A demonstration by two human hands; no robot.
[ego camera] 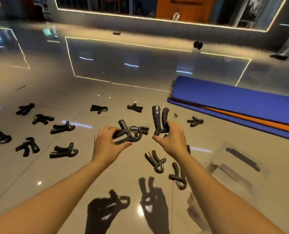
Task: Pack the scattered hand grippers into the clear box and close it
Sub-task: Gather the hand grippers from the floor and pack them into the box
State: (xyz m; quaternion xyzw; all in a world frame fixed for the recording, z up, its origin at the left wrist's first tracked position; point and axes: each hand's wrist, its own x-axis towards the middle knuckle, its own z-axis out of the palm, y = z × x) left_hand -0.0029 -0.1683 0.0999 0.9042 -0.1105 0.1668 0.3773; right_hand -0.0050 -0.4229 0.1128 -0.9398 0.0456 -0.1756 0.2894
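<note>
Two bare hands reach forward above a glossy tiled floor (69, 174), held apart, each clamped on one black hand gripper. Left hand (106, 141) curls its fingers round the sideways gripper (129, 135), whose spring end points right. Right hand (172, 137) pinches the base of the upright gripper (158, 117), whose handles point away from the person.

Clear box (233, 164) sits on the floor to the right of both hands and closer to the person. It is blurred, so whether it is open or lidded cannot be told. A dark bar on it runs diagonally, from far left to near right.

Right hand is the nearer one. It likely needs only a short swing right and back toward the body. Left hand would have to cross in front of the right arm to reach the box.

Two loose grippers (155, 161) lie beside the right forearm, between the hands and the box. Many more are scattered on the floor ahead and to the left. A blue mat (241, 98) lies beyond the box.
</note>
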